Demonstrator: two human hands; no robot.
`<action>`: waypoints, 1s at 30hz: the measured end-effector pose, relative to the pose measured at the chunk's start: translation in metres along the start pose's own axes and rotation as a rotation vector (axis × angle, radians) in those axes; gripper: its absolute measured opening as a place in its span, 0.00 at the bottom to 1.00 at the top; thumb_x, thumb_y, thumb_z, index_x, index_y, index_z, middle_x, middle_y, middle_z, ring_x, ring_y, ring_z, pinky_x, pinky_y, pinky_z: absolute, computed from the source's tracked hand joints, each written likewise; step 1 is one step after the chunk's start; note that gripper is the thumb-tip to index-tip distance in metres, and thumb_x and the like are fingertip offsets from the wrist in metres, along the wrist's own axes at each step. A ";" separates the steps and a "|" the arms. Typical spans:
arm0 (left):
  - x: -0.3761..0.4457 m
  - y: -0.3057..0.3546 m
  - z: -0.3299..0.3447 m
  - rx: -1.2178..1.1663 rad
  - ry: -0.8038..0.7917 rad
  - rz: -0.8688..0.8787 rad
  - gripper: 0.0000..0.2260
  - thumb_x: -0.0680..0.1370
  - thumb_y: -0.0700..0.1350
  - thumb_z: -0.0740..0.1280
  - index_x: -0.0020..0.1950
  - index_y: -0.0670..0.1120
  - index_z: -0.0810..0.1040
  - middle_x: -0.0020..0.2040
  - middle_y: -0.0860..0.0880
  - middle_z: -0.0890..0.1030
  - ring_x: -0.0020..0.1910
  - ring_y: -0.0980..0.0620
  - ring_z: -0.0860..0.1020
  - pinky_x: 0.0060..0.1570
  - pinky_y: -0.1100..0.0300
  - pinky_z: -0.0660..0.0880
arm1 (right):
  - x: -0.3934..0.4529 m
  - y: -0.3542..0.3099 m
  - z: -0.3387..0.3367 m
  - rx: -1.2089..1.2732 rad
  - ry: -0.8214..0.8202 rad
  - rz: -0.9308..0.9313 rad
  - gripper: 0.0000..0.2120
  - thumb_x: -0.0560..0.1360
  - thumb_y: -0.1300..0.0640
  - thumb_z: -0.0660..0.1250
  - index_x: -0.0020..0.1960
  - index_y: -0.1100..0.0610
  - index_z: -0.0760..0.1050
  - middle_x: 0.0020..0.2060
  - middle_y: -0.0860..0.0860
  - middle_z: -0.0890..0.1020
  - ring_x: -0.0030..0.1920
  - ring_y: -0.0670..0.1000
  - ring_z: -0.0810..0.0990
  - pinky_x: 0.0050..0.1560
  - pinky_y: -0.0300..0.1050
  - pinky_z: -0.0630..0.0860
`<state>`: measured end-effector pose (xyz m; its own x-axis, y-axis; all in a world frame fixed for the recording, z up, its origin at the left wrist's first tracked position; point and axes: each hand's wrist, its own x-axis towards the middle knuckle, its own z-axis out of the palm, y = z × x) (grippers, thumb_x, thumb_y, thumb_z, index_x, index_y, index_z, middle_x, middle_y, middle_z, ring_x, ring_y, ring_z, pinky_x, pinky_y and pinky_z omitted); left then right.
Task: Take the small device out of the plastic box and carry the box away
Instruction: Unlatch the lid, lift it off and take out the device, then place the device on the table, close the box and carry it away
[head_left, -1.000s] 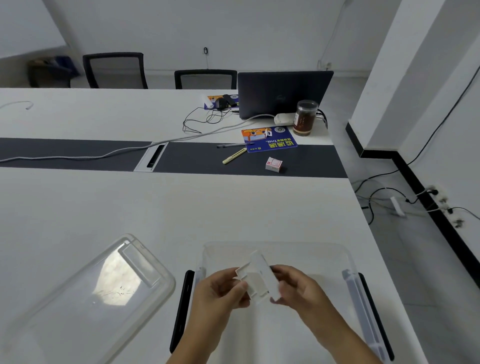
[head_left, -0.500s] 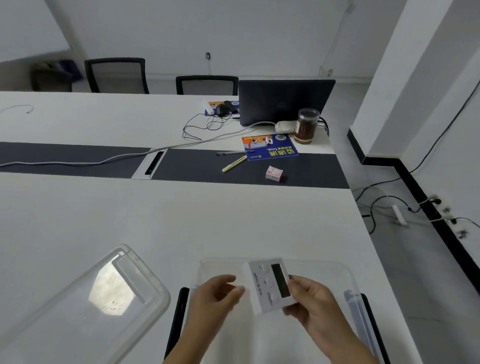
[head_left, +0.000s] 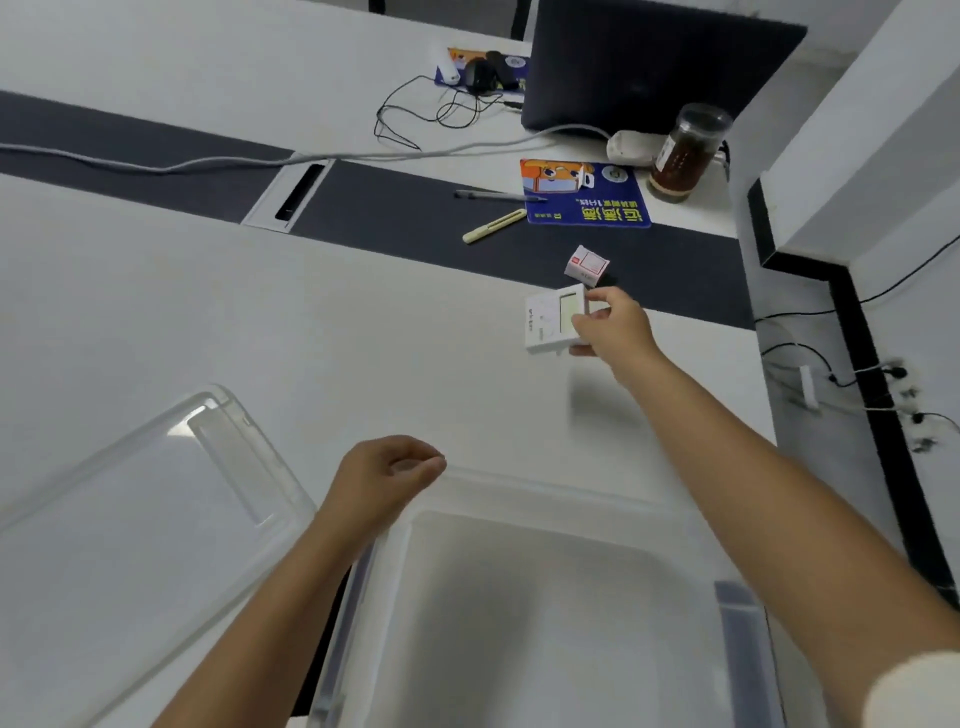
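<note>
The small white device (head_left: 550, 322) with a little screen is in my right hand (head_left: 613, 327), held out over the white table far from the box, just short of the dark strip. The clear plastic box (head_left: 467, 493) stands open at the near edge, nothing visible inside. My left hand (head_left: 387, 475) hovers at the box's far left corner, fingers loosely curled and holding nothing. Whether the device touches the table I cannot tell.
The box's clear lid (head_left: 145, 519) lies to the left. Beyond the device sit a small red-and-white carton (head_left: 587, 265), a blue pad (head_left: 587, 200), pens (head_left: 493, 226), a jar (head_left: 688, 150), a laptop (head_left: 649, 67) and cables (head_left: 426, 111). The table edge (head_left: 763, 395) drops off at right.
My right hand has carried the device from above the box forward and to the right. My left hand has let go of it and stays by the box. The camera has tilted down.
</note>
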<state>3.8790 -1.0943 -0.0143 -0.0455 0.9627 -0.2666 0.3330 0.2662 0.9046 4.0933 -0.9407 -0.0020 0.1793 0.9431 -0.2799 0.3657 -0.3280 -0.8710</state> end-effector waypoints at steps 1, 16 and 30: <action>0.003 -0.001 -0.001 -0.026 -0.011 -0.021 0.11 0.70 0.39 0.69 0.29 0.52 0.78 0.25 0.60 0.80 0.30 0.68 0.77 0.32 0.78 0.69 | 0.013 0.005 0.009 -0.020 0.021 0.038 0.16 0.72 0.67 0.61 0.59 0.59 0.69 0.53 0.57 0.77 0.52 0.58 0.79 0.32 0.41 0.79; 0.017 -0.009 -0.001 -0.168 -0.082 -0.120 0.11 0.69 0.41 0.70 0.27 0.48 0.75 0.29 0.52 0.77 0.32 0.57 0.74 0.34 0.72 0.69 | 0.076 0.029 0.064 -0.045 0.178 0.087 0.13 0.74 0.59 0.62 0.57 0.61 0.69 0.60 0.59 0.75 0.52 0.59 0.79 0.43 0.48 0.80; -0.041 -0.067 -0.070 -0.044 0.607 -0.107 0.08 0.73 0.43 0.67 0.51 0.50 0.76 0.50 0.54 0.77 0.47 0.61 0.74 0.42 0.71 0.69 | -0.069 -0.034 0.153 -0.522 -0.318 -0.380 0.18 0.74 0.53 0.62 0.60 0.61 0.70 0.61 0.60 0.72 0.61 0.58 0.71 0.57 0.46 0.68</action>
<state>3.7920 -1.1481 -0.0410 -0.6085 0.7826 -0.1314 0.2585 0.3521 0.8996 3.9284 -0.9867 -0.0148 -0.2933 0.9410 -0.1691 0.7533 0.1186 -0.6469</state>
